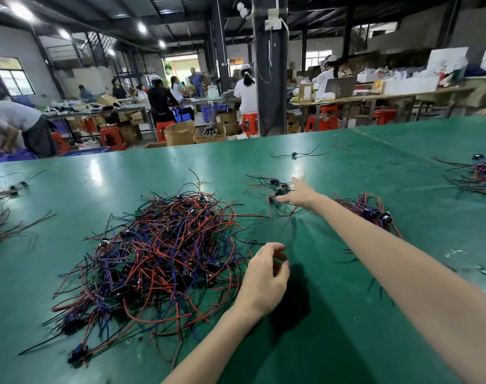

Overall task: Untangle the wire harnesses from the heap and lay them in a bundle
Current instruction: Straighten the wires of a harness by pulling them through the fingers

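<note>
Right hand [300, 194] grip wide, touching small bundle [275, 189]; left hand [266, 275] loosely curled, empty, beside heap [164, 253]; fingertips partly hidden.

One head-worn wide-angle view only; faced forward and down across the green table [347, 314], close over the wire heap [164, 256] at centre-left, far workshop filling the top third

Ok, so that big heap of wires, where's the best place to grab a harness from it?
Probably the blue connector sticking out at the near left edge of the heap. Grip its body from the near side: it lies clear of the tangle, wires trailing back in.
</note>
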